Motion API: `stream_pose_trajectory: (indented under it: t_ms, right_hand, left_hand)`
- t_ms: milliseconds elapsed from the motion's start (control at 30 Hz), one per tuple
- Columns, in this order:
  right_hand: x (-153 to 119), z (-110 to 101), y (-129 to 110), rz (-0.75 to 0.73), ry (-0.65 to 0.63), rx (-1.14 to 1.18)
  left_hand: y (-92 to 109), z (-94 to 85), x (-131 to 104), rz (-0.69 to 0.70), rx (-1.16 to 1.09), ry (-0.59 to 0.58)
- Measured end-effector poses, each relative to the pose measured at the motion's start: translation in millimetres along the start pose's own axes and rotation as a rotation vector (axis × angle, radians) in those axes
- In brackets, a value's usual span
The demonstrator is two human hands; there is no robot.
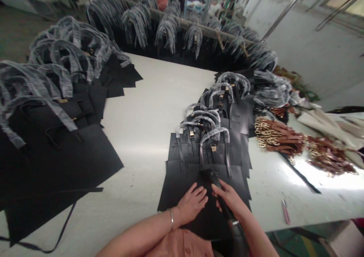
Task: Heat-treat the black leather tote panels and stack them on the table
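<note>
My left hand (193, 202), with a bangle at the wrist, lies flat with fingers stretched on the nearest black bag panel (176, 183). In my right hand (227, 200) is a black handheld tool (223, 202) with a long thick handle and a wider head. The head rests on or just above the panel, close below the strap ends; whether it touches I cannot tell. A plastic-wrapped handle (214, 131) is fixed to this panel, beside a gold buckle (213, 148). More such panels overlap in a row behind it.
To the left lie stacked black panels (93, 154) with wrapped handles. Brown straps with gold clips (280, 135) and red-handled snips (285, 211) are on the white table (142, 135) at right. A rack of hanging handles (167, 29) stands behind; a person (230, 1) is beyond.
</note>
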State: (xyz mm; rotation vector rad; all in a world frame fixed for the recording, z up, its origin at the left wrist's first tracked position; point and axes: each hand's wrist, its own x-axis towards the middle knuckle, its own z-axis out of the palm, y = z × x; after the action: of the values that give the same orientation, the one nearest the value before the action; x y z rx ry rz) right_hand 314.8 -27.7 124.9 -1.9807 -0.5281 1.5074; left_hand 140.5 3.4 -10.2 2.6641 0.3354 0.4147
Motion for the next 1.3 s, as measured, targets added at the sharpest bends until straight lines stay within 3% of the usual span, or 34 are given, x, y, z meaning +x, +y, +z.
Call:
stream_pose_trajectory:
  t_ms: [267,500,667,800,900,967,1067,1200,1300]
  right_hand:
    - [-4.1,-5.7,-3.3,0.036,-0.002,-0.028]
    - [3.3,-8.4,-6.8,-0.094,0.241,-0.063]
    - [-27.8,-21.4,7.2,-0.031,0.167,0.006]
    - [-39.5,-15.7,23.0,0.009,0.129,-0.004]
    - [-42.1,-12.4,34.7,-0.001,0.136,0.016]
    - [-45.7,-12.7,42.9,-0.013,0.174,0.055]
    - [-56.5,-13.5,53.9,-0.011,0.239,0.081]
    - [-75.9,-10.1,62.2,0.043,0.302,0.112]
    - [-86.7,-7.6,66.8,0.070,0.325,0.156]
  left_hand:
    - [0.3,1.4,0.2,0.001,0.027,0.026]
    - [1.3,-2.6,1.7,-0.023,0.007,0.031]
    - [3.7,-7.8,3.4,-0.025,-0.030,-0.005]
    - [14.4,-1.3,5.4,-0.032,-0.061,-0.038]
    - [15.8,-6.7,14.5,-0.026,-0.087,-0.080]
    - [5.7,-19.4,29.1,-0.042,-0.045,-0.110]
    - [-24.5,-41.9,61.9,-0.005,0.123,-0.153]
    - [-65.7,-53.7,99.4,0.240,0.158,-0.226]
    - [-81.3,-50.3,111.2,0.440,0.144,-0.269]
